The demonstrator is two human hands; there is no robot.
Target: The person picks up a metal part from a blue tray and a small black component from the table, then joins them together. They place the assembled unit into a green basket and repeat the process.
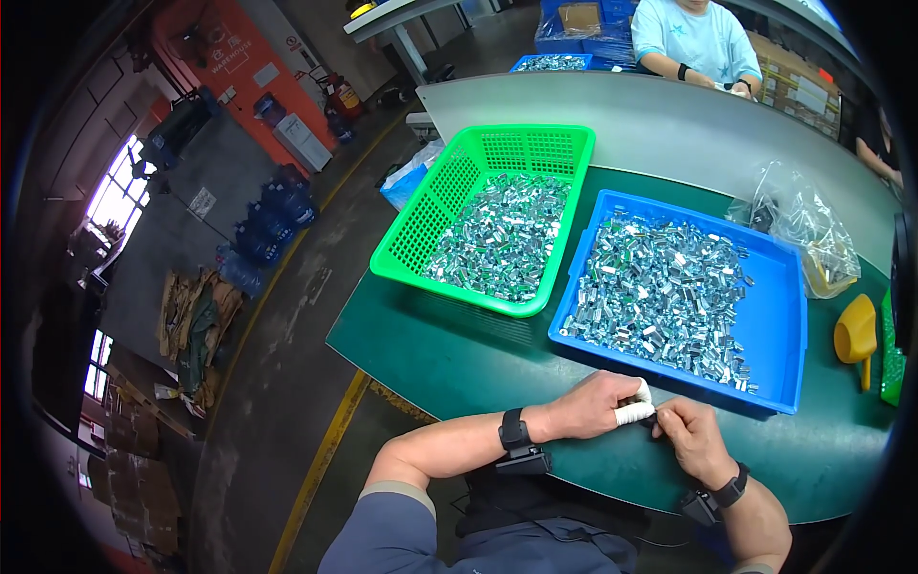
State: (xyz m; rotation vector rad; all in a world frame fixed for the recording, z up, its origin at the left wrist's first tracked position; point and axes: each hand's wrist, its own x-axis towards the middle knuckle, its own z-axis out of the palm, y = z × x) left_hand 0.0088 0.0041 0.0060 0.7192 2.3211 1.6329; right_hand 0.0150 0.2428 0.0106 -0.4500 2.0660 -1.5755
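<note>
My left hand [595, 406], with white wrappings on the thumb and a finger, is closed in a pinch just in front of the blue tray [779, 316]. Its fingertips meet those of my right hand [694, 438], which is pinched too. Whatever small piece lies between them is too small and covered to make out. Many small shiny metal pieces [660, 297] fill most of the blue tray, leaving its right side bare. To the left stands a green plastic basket [411, 273] holding a heap of similar metal pieces [507, 234].
The green table [421, 349] carries a clear plastic bag [813, 230] and a yellow scoop [856, 330] on the right. A grey partition [650, 124] rises behind; beyond it a person [698, 48] works near another blue tray [552, 63]. Water bottles [273, 225] stand far left.
</note>
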